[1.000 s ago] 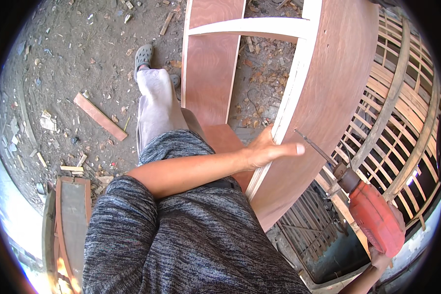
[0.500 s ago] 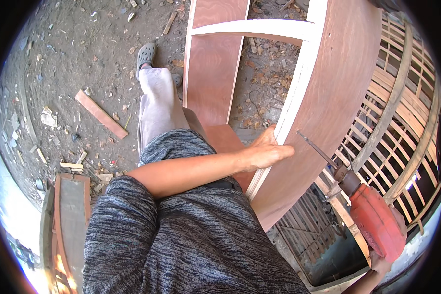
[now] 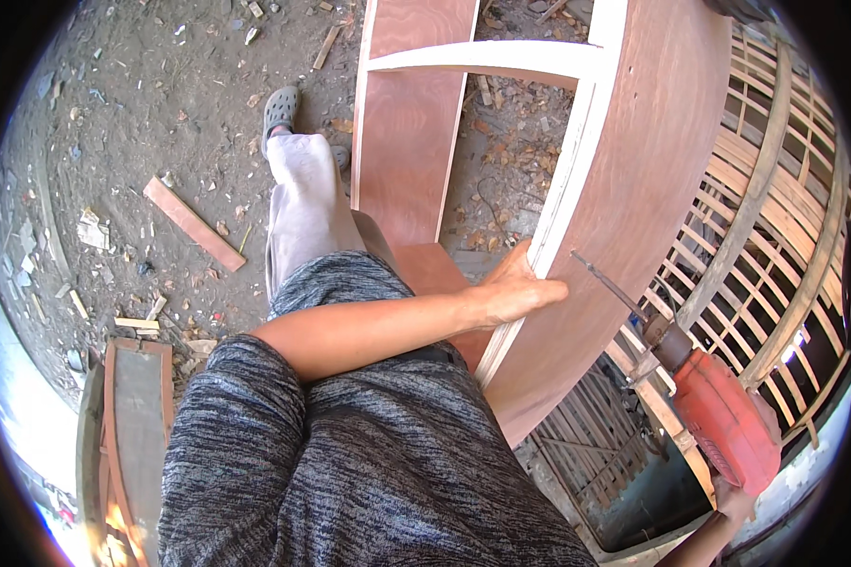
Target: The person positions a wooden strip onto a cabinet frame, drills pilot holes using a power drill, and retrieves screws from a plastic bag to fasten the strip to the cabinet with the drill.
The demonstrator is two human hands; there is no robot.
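Note:
My left hand (image 3: 520, 288) grips the pale edge of an upright plywood board (image 3: 643, 142) on a wooden frame, its thumb lying over the board's face. My right hand (image 3: 738, 501), at the lower right, is closed on a red power drill (image 3: 723, 416). The drill's long thin bit (image 3: 607, 282) points up-left, its tip at the board's face just right of my left hand. A white curved crosspiece (image 3: 482, 53) joins this board to another reddish plywood panel (image 3: 407, 151), and a flat reddish piece (image 3: 425, 265) lies beside my left wrist.
Stacked slatted wood (image 3: 766, 246) fills the right, with a dark tub (image 3: 633, 510) below. The dirt ground (image 3: 113, 123) carries scraps and a loose board (image 3: 194, 222). A framed panel (image 3: 140, 406) lies at the lower left. My own legs and clogged foot (image 3: 281, 111) show at centre-left.
Since a second ago, my left thumb has drawn in slightly against the board. The drill and frame show only a very slight shift in the picture.

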